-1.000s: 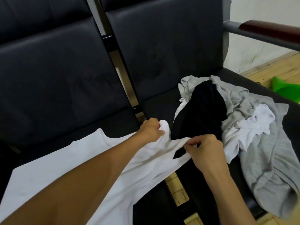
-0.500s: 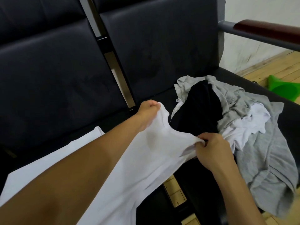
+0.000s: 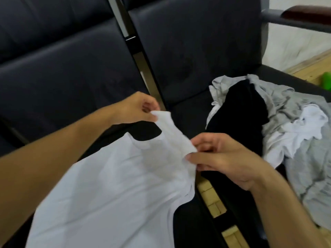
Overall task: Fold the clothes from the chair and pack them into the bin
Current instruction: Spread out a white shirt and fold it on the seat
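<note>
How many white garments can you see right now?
2: a white tank top spread on the left seat, its strap pinched by the left hand and right hand; a crumpled white garment in the pile on the right seat. More may be buried.

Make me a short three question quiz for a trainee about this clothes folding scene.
1. True or false: both hands pinch the white tank top.
2. Which garment lies in the middle of the pile: A black, B red, C blue?
3. Fill in: the pile lies on the seat to the ____ of the tank top.

Key: 1 true, left hand and right hand each pinch the strap. 2 A. 3 right.
</note>
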